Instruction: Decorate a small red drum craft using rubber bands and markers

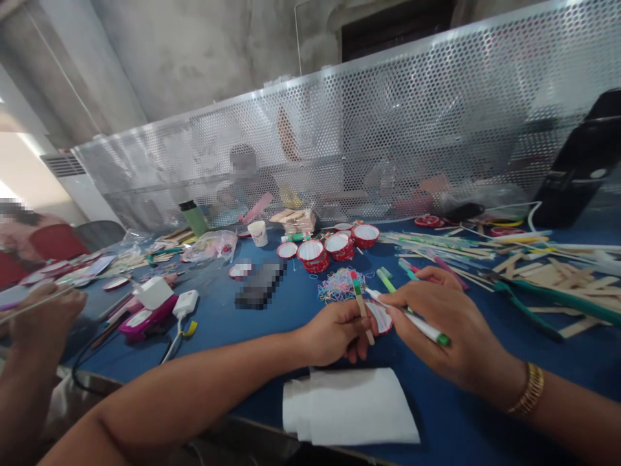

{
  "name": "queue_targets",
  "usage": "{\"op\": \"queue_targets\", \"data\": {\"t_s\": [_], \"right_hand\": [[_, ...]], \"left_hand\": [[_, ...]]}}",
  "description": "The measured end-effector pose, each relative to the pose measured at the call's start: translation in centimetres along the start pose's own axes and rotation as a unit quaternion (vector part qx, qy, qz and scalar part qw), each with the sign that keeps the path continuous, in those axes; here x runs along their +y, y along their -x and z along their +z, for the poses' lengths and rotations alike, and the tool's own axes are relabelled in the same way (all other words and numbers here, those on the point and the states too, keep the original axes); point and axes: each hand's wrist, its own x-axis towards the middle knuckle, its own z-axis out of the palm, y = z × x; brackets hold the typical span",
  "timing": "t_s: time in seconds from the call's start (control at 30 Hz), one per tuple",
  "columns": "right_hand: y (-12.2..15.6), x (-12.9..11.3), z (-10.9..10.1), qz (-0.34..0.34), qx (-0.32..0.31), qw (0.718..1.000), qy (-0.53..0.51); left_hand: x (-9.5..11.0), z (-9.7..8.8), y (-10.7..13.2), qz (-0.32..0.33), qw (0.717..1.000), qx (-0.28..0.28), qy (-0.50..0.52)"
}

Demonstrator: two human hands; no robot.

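My left hand (334, 333) pinches a wooden craft stick (361, 307) held upright, its top end coloured red and green. A white marker with a green end (424, 325) is gripped in my right hand (441, 323), its tip pointing left toward the stick. Behind my fingers lies a round white disc with a red rim (383, 317), partly hidden. Several coloured markers (387, 279) rest just beyond my right hand. A heap of coloured rubber bands (342, 285) lies past my left hand. In front of me is a folded white cloth or paper (352, 408).
Red-rimmed round containers (313, 254) and a paper cup (258, 233) stand farther back. Green-handled pliers (526, 304) and loose craft sticks (577, 291) lie right. A blurred phone (261, 285) and white charger (154, 293) lie left, near another person's hand (46, 314). A perforated metal screen (310, 149) closes off the back.
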Motion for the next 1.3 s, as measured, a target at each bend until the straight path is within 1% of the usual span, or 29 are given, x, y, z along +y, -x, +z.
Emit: {"op": "queue_targets", "data": {"t_s": [0.1,0.23,0.33,0.43,0.57,0.7,0.8,0.87,0.97,1.07,1.13,1.3], "right_hand": [[0.07,0.03,-0.15,-0.007,0.016,1.0,-0.007],[0.02,-0.3,-0.18,-0.02,-0.011,1.0,-0.02],[-0.05,-0.34,-0.08,-0.013,-0.024,0.999,-0.02],[-0.09,-0.27,-0.04,-0.008,-0.009,1.0,-0.014],[-0.07,-0.34,-0.12,-0.017,0.014,1.0,-0.008],[-0.04,-0.44,-0.11,-0.028,-0.004,0.999,-0.019],[-0.03,-0.33,-0.03,-0.009,-0.02,1.0,-0.017],[-0.01,-0.26,-0.02,-0.003,-0.012,1.0,-0.012],[0.04,-0.28,-0.05,-0.016,0.013,1.0,-0.012],[0.09,-0.39,-0.04,-0.025,-0.003,0.999,-0.021],[0.1,-0.39,-0.01,-0.02,-0.015,0.999,-0.022],[0.05,-0.27,-0.07,-0.006,0.02,1.0,-0.01]], "left_hand": [[-0.1,0.03,0.04,0.011,1.0,-0.003,0.009],[-0.13,0.05,0.09,0.013,1.0,-0.006,0.0],[-0.02,0.03,0.08,0.002,1.0,-0.002,-0.008],[0.05,0.02,0.07,-0.002,1.0,0.003,-0.003],[0.03,0.03,0.09,0.008,1.0,-0.002,0.002],[0.1,0.05,0.14,0.011,1.0,-0.001,-0.014],[0.26,0.08,0.15,0.001,1.0,0.006,-0.021],[0.33,0.11,0.15,-0.002,1.0,0.009,-0.02],[0.29,0.13,0.13,0.001,1.0,0.005,-0.015],[0.12,0.06,0.07,0.0,1.0,0.005,-0.018],[0.04,0.0,0.03,-0.001,1.0,0.005,-0.023],[0.05,-0.02,0.03,0.013,1.0,0.002,-0.008]]}}
